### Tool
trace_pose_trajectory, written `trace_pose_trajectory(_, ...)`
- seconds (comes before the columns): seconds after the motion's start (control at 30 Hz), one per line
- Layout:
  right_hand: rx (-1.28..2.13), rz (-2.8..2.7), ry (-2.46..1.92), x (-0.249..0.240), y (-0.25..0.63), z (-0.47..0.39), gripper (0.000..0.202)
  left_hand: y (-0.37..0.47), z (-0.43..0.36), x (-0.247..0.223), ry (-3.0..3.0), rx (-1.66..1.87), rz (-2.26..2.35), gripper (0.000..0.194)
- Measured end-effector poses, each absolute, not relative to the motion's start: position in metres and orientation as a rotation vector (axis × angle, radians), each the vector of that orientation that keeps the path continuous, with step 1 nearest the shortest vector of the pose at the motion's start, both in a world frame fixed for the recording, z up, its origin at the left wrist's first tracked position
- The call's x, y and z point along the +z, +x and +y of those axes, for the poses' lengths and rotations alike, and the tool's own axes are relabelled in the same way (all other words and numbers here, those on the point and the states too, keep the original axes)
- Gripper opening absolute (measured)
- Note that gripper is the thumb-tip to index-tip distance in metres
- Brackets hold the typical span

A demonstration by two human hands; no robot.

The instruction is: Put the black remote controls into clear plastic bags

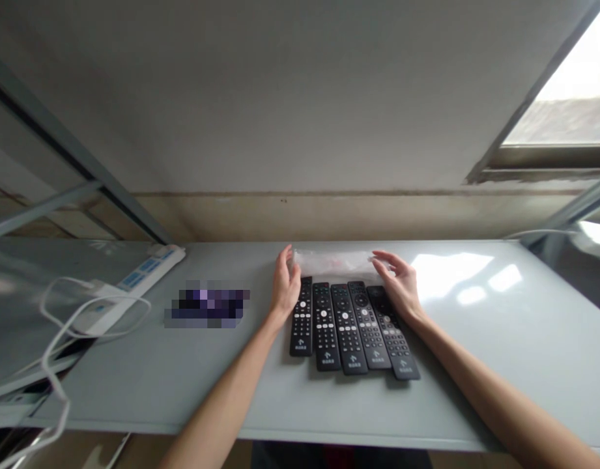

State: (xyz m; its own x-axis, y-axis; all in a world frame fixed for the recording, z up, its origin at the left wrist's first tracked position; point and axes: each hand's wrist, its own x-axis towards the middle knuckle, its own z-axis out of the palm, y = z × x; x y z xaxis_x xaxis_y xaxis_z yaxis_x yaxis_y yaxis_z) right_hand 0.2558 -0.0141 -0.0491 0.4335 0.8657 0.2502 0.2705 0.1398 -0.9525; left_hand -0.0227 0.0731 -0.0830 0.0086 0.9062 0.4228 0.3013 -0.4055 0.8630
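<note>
While the left hand [285, 284] pinches 1 end of a long, translucent plastic bag [335, 262], the right hand [400, 281] grips the other. The bag is just beyond 5 slim black remote controls [349, 331], side by side on a smooth pale-grey table [221, 381]. The step in hand looks like straightening the bag; the next move seemingly calls for light, even tension.

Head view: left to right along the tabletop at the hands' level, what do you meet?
Power strip → pixelated dark patch → left hand → translucent plastic → right hand.
</note>
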Motion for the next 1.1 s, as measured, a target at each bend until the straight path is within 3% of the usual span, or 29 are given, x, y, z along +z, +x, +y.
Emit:
trace_pose_trajectory(0.8,0.504,-1.33,-1.421,-0.055,0.257,-0.011,0.054,-0.02,0.07,-0.081,1.838,1.382,1.227,0.053)
trace_pose_trajectory(1.1,0.32,-1.559,-1.392,-0.048,0.243,-0.017,0.04,-0.02,0.068,-0.078,1.837,1.379,1.231,0.052)
